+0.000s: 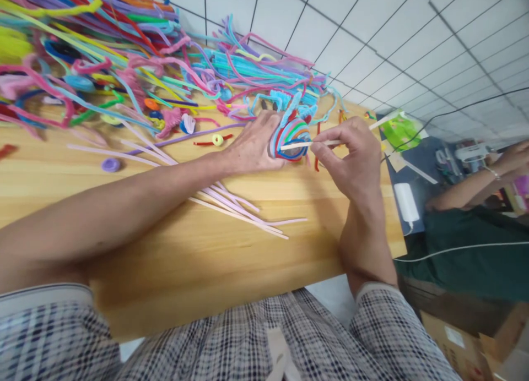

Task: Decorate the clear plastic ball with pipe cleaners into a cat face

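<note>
My left hand is closed around a rounded piece of coiled pipe cleaners in stripes of blue, red, green and orange, held just above the table. Between thumb and fingertips, my right hand pinches a pale cream pipe cleaner. One end of it lies against the front of the coiled piece, and the other sticks out behind the hand to the upper right. Whether that end is fixed to the coil I cannot tell. Under my left forearm, several pale pink pipe cleaners lie loosely crossed.
A heap of coloured pipe cleaners spreads along the table's back and left. Nearer are a purple ring and a small yellow coil. Right of the wooden table, a white adapter lies near another person's arm.
</note>
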The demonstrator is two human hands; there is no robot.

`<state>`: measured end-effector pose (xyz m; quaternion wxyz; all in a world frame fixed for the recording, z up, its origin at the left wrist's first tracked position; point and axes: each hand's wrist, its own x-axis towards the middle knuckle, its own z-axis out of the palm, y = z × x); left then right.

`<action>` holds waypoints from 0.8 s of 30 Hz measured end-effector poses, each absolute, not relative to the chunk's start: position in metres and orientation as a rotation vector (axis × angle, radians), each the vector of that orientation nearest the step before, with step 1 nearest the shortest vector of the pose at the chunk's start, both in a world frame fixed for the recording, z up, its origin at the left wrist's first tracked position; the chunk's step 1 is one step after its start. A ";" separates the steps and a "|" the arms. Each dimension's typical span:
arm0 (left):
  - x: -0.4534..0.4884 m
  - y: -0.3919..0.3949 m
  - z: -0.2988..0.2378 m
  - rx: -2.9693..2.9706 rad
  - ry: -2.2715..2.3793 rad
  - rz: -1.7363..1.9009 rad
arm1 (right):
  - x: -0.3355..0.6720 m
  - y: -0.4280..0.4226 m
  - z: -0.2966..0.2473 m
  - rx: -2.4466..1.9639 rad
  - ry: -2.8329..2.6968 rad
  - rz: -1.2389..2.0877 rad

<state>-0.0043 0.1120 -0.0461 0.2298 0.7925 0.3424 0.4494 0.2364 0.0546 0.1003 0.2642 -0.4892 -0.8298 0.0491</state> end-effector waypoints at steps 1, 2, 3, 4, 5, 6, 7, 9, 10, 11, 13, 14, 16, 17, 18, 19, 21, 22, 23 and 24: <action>-0.005 0.112 -0.046 2.180 0.938 1.227 | 0.236 0.055 0.102 -1.321 -2.277 0.092; -0.005 0.112 -0.046 2.171 0.931 1.214 | 0.236 0.055 0.103 -1.308 -2.302 0.059; -0.005 0.112 -0.047 2.158 0.922 1.199 | 0.236 0.055 0.103 -1.293 -2.319 0.031; -0.005 0.112 -0.047 2.143 0.914 1.184 | 0.237 0.055 0.102 -1.283 -2.336 0.009; -0.005 0.112 -0.047 2.131 0.906 1.171 | 0.239 0.056 0.102 -1.277 -2.351 -0.010; -0.005 0.112 -0.048 2.126 0.895 1.161 | 0.240 0.056 0.101 -1.279 -2.365 -0.025; -0.005 0.113 -0.049 2.124 0.887 1.156 | 0.241 0.056 0.100 -1.284 -2.378 -0.033; -0.005 0.114 -0.050 2.123 0.878 1.153 | 0.242 0.056 0.100 -1.299 -2.402 -0.039; -0.006 0.114 -0.051 2.123 0.875 1.152 | 0.242 0.056 0.099 -1.302 -2.411 -0.040; -0.007 0.114 -0.051 2.123 0.871 1.148 | 0.241 0.055 0.099 -1.313 -2.423 -0.041; -0.009 0.115 -0.051 2.132 0.858 1.121 | 0.240 0.056 0.099 -1.342 -2.443 -0.060; -0.010 0.115 -0.051 2.143 0.848 1.100 | 0.240 0.056 0.098 -1.344 -2.450 -0.079; -0.013 0.115 -0.050 2.165 0.832 1.063 | 0.239 0.056 0.098 -1.335 -2.460 -0.120; -0.014 0.115 -0.049 2.168 0.826 1.054 | 0.238 0.057 0.097 -1.323 -2.460 -0.141; -0.015 0.115 -0.048 2.165 0.822 1.052 | 0.238 0.057 0.097 -1.312 -2.460 -0.157; -0.015 0.116 -0.047 2.160 0.816 1.052 | 0.238 0.057 0.096 -1.304 -2.462 -0.169; -0.016 0.116 -0.046 2.154 0.802 1.050 | 0.238 0.058 0.096 -1.297 -2.464 -0.190; -0.016 0.116 -0.045 2.150 0.794 1.052 | 0.237 0.058 0.096 -1.293 -2.465 -0.198; -0.017 0.116 -0.045 2.143 0.788 1.056 | 0.237 0.058 0.096 -1.297 -2.469 -0.200; -0.018 0.116 -0.045 2.133 0.781 1.063 | 0.237 0.058 0.096 -1.299 -2.473 -0.200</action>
